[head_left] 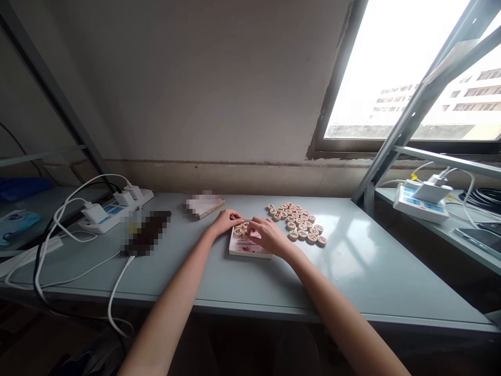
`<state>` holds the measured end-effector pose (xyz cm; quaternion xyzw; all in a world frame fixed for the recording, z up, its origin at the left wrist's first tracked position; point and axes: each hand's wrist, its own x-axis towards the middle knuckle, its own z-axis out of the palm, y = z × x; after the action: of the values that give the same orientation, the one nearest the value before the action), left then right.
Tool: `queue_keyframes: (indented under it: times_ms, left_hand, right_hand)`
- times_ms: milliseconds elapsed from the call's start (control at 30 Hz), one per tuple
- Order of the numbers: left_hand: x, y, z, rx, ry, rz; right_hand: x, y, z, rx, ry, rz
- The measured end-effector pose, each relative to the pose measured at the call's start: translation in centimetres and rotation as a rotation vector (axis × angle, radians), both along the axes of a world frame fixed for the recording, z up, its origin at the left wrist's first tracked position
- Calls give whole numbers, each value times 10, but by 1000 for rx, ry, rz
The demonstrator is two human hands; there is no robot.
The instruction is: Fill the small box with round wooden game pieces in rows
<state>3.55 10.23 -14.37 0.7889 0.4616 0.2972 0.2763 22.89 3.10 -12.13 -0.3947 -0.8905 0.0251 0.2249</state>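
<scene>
A shallow white box (250, 254) lies on the desk in front of me, with several round wooden Chinese chess pieces (238, 232) in its far part and red markings on its floor. My left hand (225, 221) grips the box at its far left corner, fingertips by the rim. Over the box's right side, my right hand (268, 234) has its fingers bent together down at a Chinese chess piece beside the others; the fingers partly hide it. To the right, many more loose Chinese chess pieces (302, 227) lie face up in a cluster.
A flat box lid (205, 204), partly pixelated, lies near the wall. At left are a pixelated dark object (147, 234), a power strip (111, 211) and white cables. Metal posts flank the grey desk (352, 282). Another power strip (420, 201) stands at far right.
</scene>
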Motion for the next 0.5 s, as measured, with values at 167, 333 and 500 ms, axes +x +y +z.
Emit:
queue_keyframes:
  times_ms: [167,333,500]
  left_hand:
    - [1,-2,2,-7,10,-3]
    - [1,-4,4,-28,15,-6]
    - [0,-5,4,-59,23,16]
  right_hand:
    - [0,0,2,9,-59,4]
    - [4,0,6,-11,-26,-33]
    - [29,8,7,130,-31,-354]
